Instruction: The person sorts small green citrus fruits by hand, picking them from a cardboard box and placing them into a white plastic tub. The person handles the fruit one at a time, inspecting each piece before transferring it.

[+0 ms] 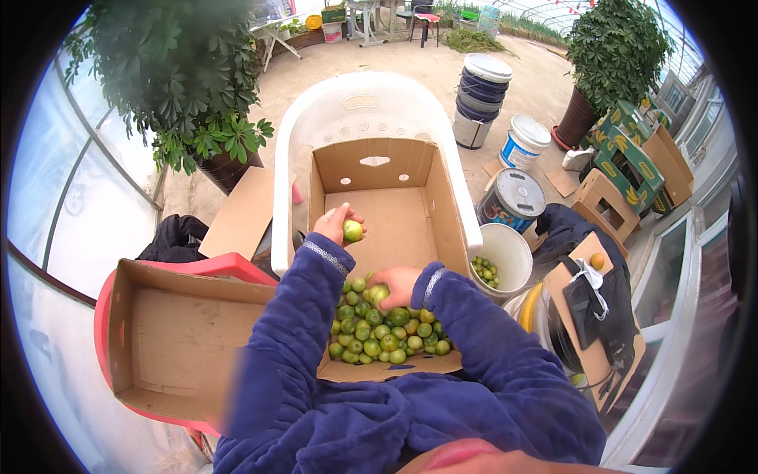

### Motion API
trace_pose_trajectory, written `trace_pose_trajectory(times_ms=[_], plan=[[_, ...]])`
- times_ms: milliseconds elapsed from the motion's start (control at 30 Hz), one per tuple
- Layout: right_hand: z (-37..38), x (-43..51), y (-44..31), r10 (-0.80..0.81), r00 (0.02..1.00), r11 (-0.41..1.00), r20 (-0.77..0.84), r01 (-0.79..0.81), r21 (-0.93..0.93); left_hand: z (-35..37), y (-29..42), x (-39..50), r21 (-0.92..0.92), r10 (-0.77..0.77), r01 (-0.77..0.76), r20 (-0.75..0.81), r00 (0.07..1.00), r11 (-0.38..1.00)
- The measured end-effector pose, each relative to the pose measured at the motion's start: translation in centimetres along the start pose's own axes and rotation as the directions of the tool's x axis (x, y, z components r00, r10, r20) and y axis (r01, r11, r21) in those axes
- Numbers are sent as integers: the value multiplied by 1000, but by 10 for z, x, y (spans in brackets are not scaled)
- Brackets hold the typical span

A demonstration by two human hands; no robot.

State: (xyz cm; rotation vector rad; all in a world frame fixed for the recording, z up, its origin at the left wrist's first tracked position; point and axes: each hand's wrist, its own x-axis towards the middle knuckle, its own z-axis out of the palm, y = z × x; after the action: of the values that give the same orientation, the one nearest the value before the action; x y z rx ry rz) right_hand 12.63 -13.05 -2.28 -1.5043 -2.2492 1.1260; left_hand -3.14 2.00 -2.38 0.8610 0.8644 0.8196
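Note:
My left hand [333, 224] is raised over the middle of a cardboard box [385, 204] and holds one pale green tomato [352, 231]. Lower down, my right hand [398, 285] has its fingers around another green tomato [378, 292], just above the heap. The heap of green tomatoes [385, 342] fills the end of the box nearest me, some tinged yellow or orange. At the far end the cardboard floor shows. This box rests on a white plastic chair [379, 83] with a curved back.
To the left, a second cardboard box [177, 338] sits on a red plastic chair [102, 320]. A white bucket [514, 255] with small green tomatoes inside stands close right, near a lidded dark bucket [512, 198]. Beyond are stacked buckets [481, 101], a potted plant [172, 77] and banana boxes [628, 166].

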Motion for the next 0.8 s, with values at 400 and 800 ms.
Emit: trace_pose_trajectory(times_ms=[400, 800], plan=[[3, 9, -1, 200, 970, 920, -139, -137, 367, 2, -4, 0, 15, -242, 243, 158, 957, 970], [-6, 8, -10, 80, 645, 981, -760, 85, 175, 12, -15, -16, 287, -231, 86, 520, 822, 954]])
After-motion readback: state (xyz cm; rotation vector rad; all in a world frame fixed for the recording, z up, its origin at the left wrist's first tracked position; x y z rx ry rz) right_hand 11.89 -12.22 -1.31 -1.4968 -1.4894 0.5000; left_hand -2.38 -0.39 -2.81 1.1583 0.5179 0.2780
